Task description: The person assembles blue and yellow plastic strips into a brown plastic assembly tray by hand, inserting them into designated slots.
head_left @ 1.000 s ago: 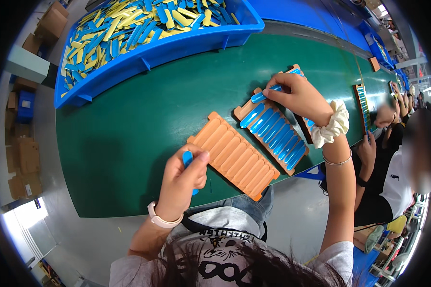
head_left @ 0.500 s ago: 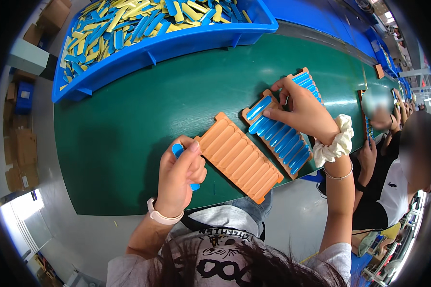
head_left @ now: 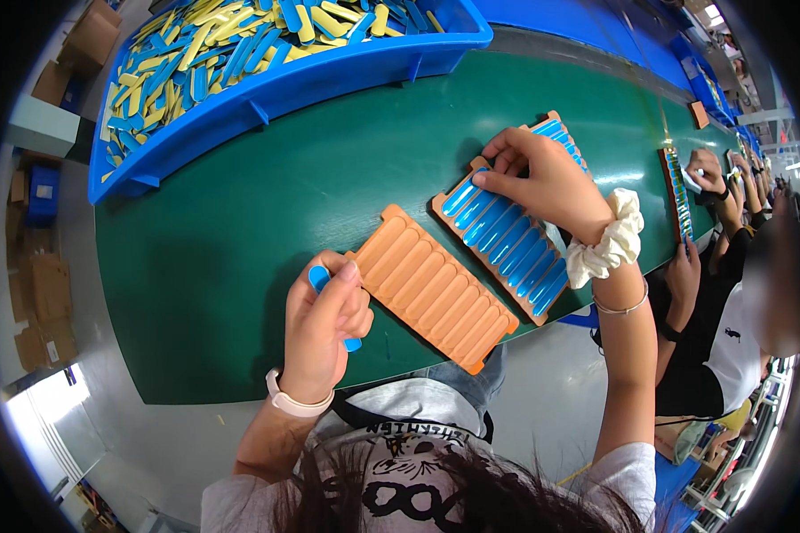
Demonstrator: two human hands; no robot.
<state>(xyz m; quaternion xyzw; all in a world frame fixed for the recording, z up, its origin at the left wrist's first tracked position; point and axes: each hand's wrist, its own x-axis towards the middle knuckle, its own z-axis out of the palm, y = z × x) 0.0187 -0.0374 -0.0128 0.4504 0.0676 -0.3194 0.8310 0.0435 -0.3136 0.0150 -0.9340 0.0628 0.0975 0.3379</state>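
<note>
My left hand (head_left: 322, 311) is closed around a blue, flat, round-ended strip (head_left: 318, 278); its ends stick out above and below the fingers. Beside that hand lies an orange-brown tray (head_left: 436, 289) with bare round-ended grooves, its upper left corner near my thumb. Next to it, a similar tray (head_left: 541, 318) holds a row of glossy blue strips (head_left: 498, 229) in its grooves. Over its far end is my right hand (head_left: 547, 182), thumb at the end of the farthest strips, index finger apart from the thumb, no strip visible in its grasp. The other fingers are curled and partly hidden.
A large blue bin (head_left: 267, 107) heaped with blue and yellow strips stands at the back left. Another tray of blue strips (head_left: 556, 133) lies beyond my right hand. Co-workers sit along the green table (head_left: 240, 204) at right, near a further filled tray (head_left: 676, 195).
My right hand has shifted to the tray's far end. A blue strip that stuck out past the tray's side now lies in line with the others. My left hand keeps its strip.
</note>
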